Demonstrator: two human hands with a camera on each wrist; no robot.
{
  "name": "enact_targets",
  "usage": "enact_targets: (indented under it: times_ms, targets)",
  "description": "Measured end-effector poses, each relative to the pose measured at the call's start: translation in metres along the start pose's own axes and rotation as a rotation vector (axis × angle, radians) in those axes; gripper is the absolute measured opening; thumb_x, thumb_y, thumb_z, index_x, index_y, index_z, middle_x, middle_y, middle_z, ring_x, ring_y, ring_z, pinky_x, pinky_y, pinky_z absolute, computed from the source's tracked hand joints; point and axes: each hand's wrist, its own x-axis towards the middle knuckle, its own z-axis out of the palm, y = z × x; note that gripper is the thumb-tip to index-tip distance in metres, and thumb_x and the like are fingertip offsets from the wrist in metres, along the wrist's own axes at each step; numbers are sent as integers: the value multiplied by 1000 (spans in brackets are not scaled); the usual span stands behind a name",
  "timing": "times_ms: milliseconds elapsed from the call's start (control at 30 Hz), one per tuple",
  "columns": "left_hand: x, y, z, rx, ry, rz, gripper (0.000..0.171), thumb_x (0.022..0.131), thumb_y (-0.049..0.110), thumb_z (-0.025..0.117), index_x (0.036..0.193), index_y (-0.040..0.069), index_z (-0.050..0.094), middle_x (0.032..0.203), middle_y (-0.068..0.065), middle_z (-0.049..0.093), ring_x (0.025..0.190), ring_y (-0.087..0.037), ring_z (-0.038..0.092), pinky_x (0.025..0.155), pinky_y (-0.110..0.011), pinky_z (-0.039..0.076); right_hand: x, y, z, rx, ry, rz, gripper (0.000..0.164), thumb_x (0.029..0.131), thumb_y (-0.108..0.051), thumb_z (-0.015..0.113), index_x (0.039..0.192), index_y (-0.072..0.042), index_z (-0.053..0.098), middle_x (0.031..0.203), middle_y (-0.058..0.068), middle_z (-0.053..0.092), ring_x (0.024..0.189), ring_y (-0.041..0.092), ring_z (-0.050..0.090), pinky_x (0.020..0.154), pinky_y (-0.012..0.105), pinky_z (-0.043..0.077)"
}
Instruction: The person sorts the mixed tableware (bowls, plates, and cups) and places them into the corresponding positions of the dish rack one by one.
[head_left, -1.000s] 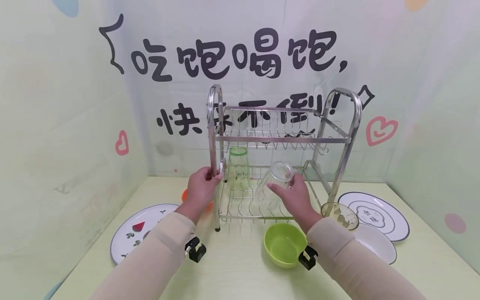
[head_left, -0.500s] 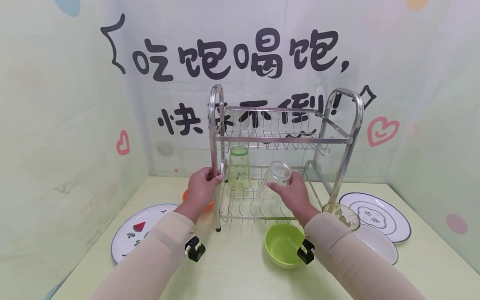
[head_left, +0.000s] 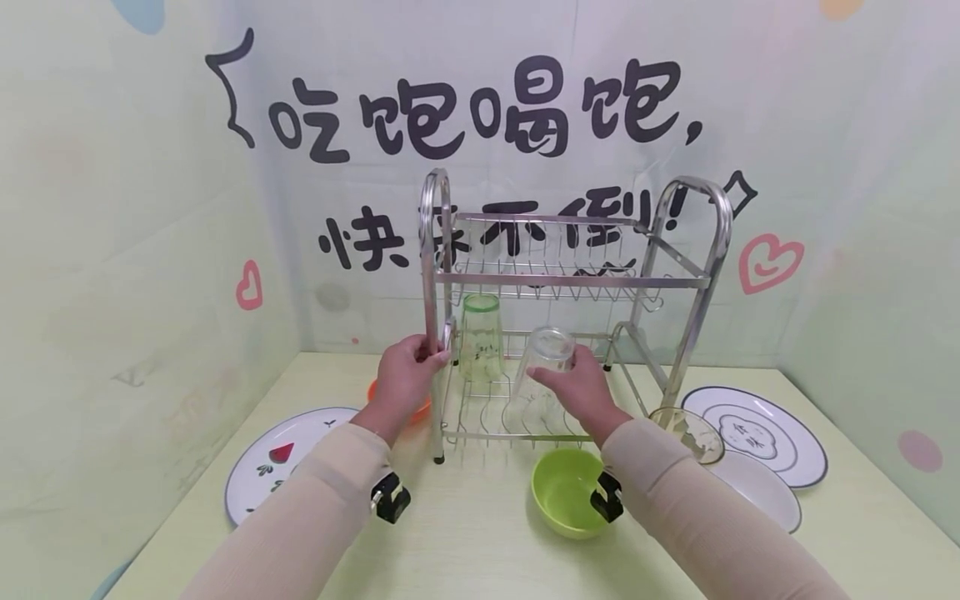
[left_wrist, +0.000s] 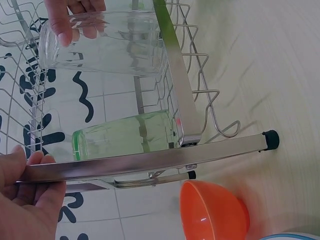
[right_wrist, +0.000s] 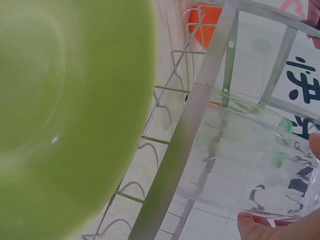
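My left hand (head_left: 405,375) grips the left front post of the metal dish rack (head_left: 570,281), fingers curled round it in the left wrist view. With my right hand (head_left: 581,383) I hold a clear glass cup (head_left: 542,375) near its upturned base, over the lower tier. The cup is upside down and nearly upright; whether its rim touches the wires I cannot tell. To its left a green-tinted glass cup (head_left: 481,337) stands upside down on the same tier.
A green bowl (head_left: 562,496) sits before the rack. Behind my left wrist is an orange bowl (left_wrist: 212,212). A watermelon-patterned plate (head_left: 255,475) lies left; at right lie an amber glass bowl (head_left: 701,437), a white dish (head_left: 765,492) and a rimmed plate (head_left: 795,442).
My right hand has shifted slightly left with the clear glass cup, which has gone from tilted to nearly upright. My left hand keeps its grip on the post.
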Motion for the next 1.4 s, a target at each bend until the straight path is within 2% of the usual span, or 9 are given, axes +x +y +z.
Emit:
enact_targets:
  times_ms: [233, 533, 1067, 1400]
  targets:
    - [0, -1, -1, -21, -15, 5, 16, 94, 10, 62, 104, -2, 63, 101, -17, 64, 95, -27, 57, 86, -41, 48, 2, 0, 3, 2, -25, 25, 72, 84, -26, 74, 139, 2, 36, 137, 21, 47, 127, 37, 45, 105, 53, 37]
    - [1, -2, 0, -15, -19, -4, 16, 94, 12, 63, 105, -1, 63, 102, -16, 64, 95, -27, 56, 86, -40, 48, 6, 2, 6, -37, -33, 49, 75, 83, -29, 75, 139, 1, 35, 138, 22, 47, 125, 37, 46, 104, 54, 38]
    - [0, -3, 1, 6, -1, 24, 13, 93, 11, 64, 99, 0, 63, 97, -14, 65, 91, -25, 56, 82, -38, 48, 10, 4, 8, -42, -50, 32, 73, 86, -28, 73, 141, 1, 35, 141, 22, 45, 129, 38, 44, 105, 54, 37]
    - [1, -4, 1, -7, -12, 3, 14, 93, 12, 64, 101, 1, 63, 99, -14, 64, 93, -25, 56, 83, -38, 48, 11, 7, 8, -45, -63, 28, 74, 87, -29, 71, 144, -1, 32, 146, 21, 40, 134, 38, 38, 107, 54, 34]
